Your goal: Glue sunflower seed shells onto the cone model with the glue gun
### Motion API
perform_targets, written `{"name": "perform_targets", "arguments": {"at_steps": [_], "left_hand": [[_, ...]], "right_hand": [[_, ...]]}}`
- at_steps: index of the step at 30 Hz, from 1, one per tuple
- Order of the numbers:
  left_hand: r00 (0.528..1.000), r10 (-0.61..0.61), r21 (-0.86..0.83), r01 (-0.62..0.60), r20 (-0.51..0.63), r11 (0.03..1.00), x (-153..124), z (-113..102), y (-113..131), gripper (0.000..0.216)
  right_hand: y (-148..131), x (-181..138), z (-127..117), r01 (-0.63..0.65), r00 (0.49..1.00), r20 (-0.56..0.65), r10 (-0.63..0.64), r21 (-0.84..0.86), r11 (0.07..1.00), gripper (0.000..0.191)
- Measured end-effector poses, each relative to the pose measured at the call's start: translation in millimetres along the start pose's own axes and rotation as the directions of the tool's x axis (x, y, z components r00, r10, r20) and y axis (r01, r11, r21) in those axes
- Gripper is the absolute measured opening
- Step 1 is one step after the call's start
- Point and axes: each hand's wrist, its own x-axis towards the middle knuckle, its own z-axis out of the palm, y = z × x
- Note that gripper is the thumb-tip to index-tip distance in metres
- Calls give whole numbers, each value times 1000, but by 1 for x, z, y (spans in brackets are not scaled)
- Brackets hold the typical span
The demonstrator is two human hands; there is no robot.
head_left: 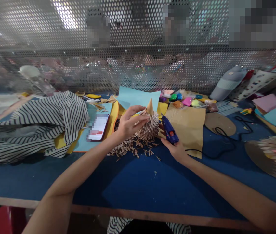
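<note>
A paper cone (150,107) stands upright on the table, its bare tan tip above overlapping rows of pale, seed-like shells. My left hand (129,123) reaches around its upper left side, fingers bent and touching it near the bare tip; whether a small shell is between the fingertips cannot be seen. In my right hand (174,149) is a blue hot glue gun (169,129), its nozzle angled up and left toward the cone's right side. Loose seed shells (130,148) lie heaped around the cone's base.
A phone (98,127) and striped cloth (67,117) lie left. Brown paper (189,126), a cardboard disc (220,124) and a black cord (225,133) lie right. Colourful clay packets (188,101) and a bottle (228,83) stand before a perforated metal screen (128,71); people are behind it.
</note>
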Motion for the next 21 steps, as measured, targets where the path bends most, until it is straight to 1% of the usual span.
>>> {"name": "perform_targets", "arguments": {"at_steps": [5, 12, 18, 21], "left_hand": [[1000, 6, 10, -6, -11, 1000, 0, -1, 1, 18], [1000, -19, 28, 19, 1, 999, 1, -1, 3, 16], [999, 8, 14, -8, -39, 1000, 1, 1, 2, 16], [999, 21, 10, -21, -42, 1000, 1, 1, 2, 18]], "right_hand": [[1, 0, -1, -4, 1000, -2, 4, -24, 1000, 40], [6, 0, 0, 9, 1000, -21, -10, -43, 999, 41], [6, -1, -1, -21, 1000, -10, 21, -40, 999, 42], [7, -1, -2, -32, 999, -13, 31, -43, 999, 41]]}}
